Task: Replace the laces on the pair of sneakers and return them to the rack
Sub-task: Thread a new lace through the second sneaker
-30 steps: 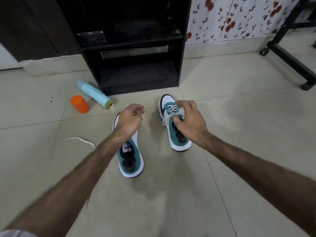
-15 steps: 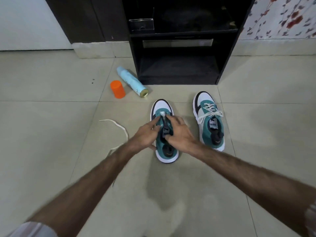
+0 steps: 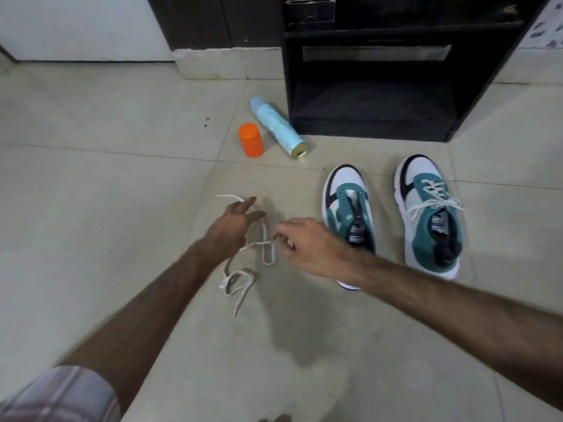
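Two sneakers at 3 o'clock: one unlaced [image 3: 350, 214], one laced [image 3: 431, 214]. One loose lace [image 3: 240, 281], centre. Left hand [image 3: 234, 223] spread above it; right hand [image 3: 307, 242] pinching it. One rack [image 3: 380, 111], 12 o'clock.

Two teal-and-white sneakers stand upright side by side before the black rack [image 3: 374, 95] — the right sneaker [image 3: 428, 217] laced, the left sneaker [image 3: 350, 208] unlaced. A loose white lace [image 3: 240, 281] lies tangled on the floor beside them.

one head-worn wide-angle view looks forward and down at the floor [image 3: 91, 208], near; rack [image 3: 380, 86] toward 1 o'clock
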